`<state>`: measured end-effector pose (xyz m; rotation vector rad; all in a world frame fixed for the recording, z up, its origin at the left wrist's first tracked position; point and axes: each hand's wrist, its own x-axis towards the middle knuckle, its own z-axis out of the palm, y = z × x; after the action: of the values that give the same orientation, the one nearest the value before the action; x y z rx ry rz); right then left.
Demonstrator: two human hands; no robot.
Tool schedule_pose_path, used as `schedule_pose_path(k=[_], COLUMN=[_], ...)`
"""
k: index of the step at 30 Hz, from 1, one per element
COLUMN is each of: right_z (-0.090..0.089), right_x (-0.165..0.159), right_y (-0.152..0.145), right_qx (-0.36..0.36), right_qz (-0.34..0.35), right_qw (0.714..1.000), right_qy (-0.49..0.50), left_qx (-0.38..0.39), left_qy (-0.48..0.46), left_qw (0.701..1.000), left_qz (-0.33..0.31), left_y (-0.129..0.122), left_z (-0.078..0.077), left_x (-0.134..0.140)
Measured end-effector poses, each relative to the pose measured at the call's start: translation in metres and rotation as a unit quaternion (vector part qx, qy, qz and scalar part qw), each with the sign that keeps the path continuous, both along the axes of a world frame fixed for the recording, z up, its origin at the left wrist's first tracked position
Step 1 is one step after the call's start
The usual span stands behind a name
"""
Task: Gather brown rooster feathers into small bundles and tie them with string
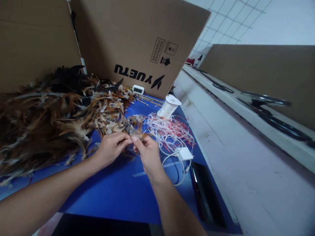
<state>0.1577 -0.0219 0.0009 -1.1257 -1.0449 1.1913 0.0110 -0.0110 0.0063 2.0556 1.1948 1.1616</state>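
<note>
My left hand [114, 144] and my right hand [147, 149] meet above the blue table [110, 193], thumbs and forefingers pinched close together. Brown and grey feathers [135, 126] stick out just beyond the fingertips, and both pinches appear to close on their base. Fingers cover the exact point of grip. Left of my hands spreads a large heap of brown, cream and black feathers [49, 121]. On the right, a white spool [169, 106] stands by a tangle of white and red strips [172, 131].
A white charger [184, 153] with a looped cable lies near my right wrist. Beyond it is a dark flat device [206, 195]. A cardboard box [137, 39] closes off the back, with a small digital display [138, 89] before it. Scissors [270, 118] rest on the ledge at right.
</note>
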Motion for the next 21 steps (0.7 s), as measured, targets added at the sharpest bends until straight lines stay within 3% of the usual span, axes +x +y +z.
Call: schedule_pose_path(k=[7, 11, 16, 21], right_z=[0.001, 0.004, 0.003, -0.011], right_x=[0.0, 0.003, 0.015, 0.023], right_y=[-0.001, 0.001, 0.009, 0.017], right_qx=[0.001, 0.015, 0.027, 0.066], right_qz=[-0.014, -0.003, -0.019, -0.024], right_qw=[1.0, 1.0, 0.998, 0.975], right_qy=[-0.01, -0.005, -0.054, -0.211], left_qx=[-0.071, -0.124, -0.15, -0.123], left_qy=[-0.023, -0.088, -0.23, -0.375], left_qw=[0.997, 0.987, 0.961, 0.915], left_qz=[-0.035, -0.043, 0.027, 0.091], left_y=[0.0, 0.002, 0.012, 0.023], left_z=[0.0, 0.0, 0.003, 0.013], left_x=[0.001, -0.001, -0.008, -0.017])
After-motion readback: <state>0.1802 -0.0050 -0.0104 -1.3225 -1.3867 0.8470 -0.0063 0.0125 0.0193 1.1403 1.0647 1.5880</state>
